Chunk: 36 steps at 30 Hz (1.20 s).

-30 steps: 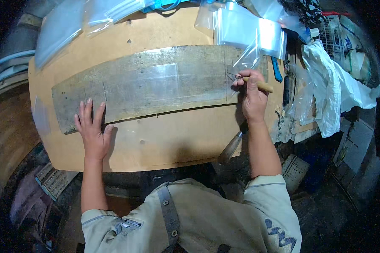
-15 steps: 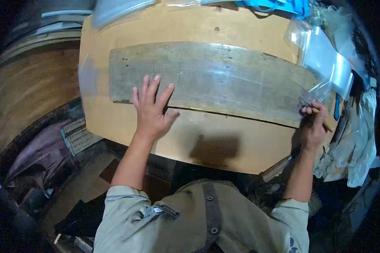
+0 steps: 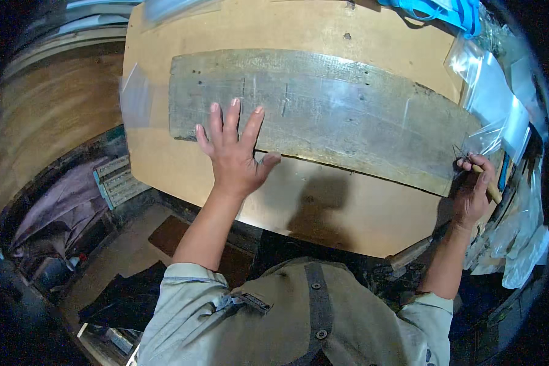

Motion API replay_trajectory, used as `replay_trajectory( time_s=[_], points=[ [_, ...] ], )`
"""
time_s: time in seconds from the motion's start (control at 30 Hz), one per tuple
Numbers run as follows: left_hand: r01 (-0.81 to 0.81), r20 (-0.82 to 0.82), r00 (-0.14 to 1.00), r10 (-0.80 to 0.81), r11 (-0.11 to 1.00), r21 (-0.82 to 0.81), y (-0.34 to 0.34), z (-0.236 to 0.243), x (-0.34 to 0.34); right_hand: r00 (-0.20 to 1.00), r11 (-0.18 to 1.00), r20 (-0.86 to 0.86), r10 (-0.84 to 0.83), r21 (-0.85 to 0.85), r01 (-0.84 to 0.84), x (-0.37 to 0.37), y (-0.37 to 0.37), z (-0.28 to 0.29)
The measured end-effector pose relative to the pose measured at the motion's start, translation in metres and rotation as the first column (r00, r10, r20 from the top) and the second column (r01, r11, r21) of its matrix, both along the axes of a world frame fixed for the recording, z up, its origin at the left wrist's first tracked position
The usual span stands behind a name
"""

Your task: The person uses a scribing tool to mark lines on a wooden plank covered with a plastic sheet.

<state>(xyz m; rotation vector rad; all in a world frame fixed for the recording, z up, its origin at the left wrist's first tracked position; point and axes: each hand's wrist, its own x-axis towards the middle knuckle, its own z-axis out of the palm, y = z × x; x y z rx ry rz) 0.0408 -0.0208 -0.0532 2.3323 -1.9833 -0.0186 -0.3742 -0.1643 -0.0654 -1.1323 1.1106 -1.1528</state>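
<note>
A long grey-brown board (image 3: 323,110), its surface scuffed and marked with a few dark lines, lies across the table in front of me. My left hand (image 3: 235,155) rests flat on its left part with fingers spread, the thumb by the near edge. At the board's right end my right hand (image 3: 474,189) is closed round a slim tool with a pale wooden handle (image 3: 488,184). Thin dark metal at the tool's far end points toward the board's surface; its exact shape is too small to tell. A clear plastic sheet (image 3: 491,137) lies just beyond that hand.
The pale wooden table (image 3: 274,207) extends around the board. Clear plastic sheets (image 3: 497,91) and crumpled plastic (image 3: 518,244) crowd the right side. A bright blue bag (image 3: 436,13) lies at the far right. Another wooden handle (image 3: 409,255) projects by the table's near right edge.
The whole view has shifted, so table, board and hands appear farther right. Relative to the board, both hands stay in nearly the same places, and the right hand keeps its grip.
</note>
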Motion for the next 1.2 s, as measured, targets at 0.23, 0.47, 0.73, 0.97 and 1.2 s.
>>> replay_trajectory(
  time_s=[0.23, 0.47, 0.73, 0.97, 1.2],
  points=[
    [-0.015, -0.029, 0.999, 0.016, 0.999, 0.043, -0.003, 0.003, -0.001, 0.999, 1.0, -0.045, 0.013, 0.002, -0.013, 0.001, -0.002, 0.002],
    [-0.007, -0.021, 1.0, 0.008, 0.999, 0.041, -0.001, 0.004, 0.0, 0.995, 0.999, -0.091, 0.034, -0.029, -0.037, 0.002, -0.005, 0.001],
    [0.008, -0.033, 0.999, -0.006, 0.999, 0.053, -0.01, 0.005, -0.007, 0.995, 0.995, -0.009, -0.099, -0.007, 0.099, -0.002, 0.001, 0.007],
    [0.04, 0.009, 0.999, -0.04, 0.999, -0.028, -0.002, 0.001, 0.002, 0.945, 0.891, -0.051, -0.322, -0.353, 0.285, 0.003, -0.011, 0.025],
    [0.065, 0.006, 0.998, -0.065, 0.997, -0.045, -0.006, 0.0, -0.003, 0.844, 0.891, -0.353, -0.404, 0.06, 0.451, -0.007, -0.003, 0.048]
  ],
)
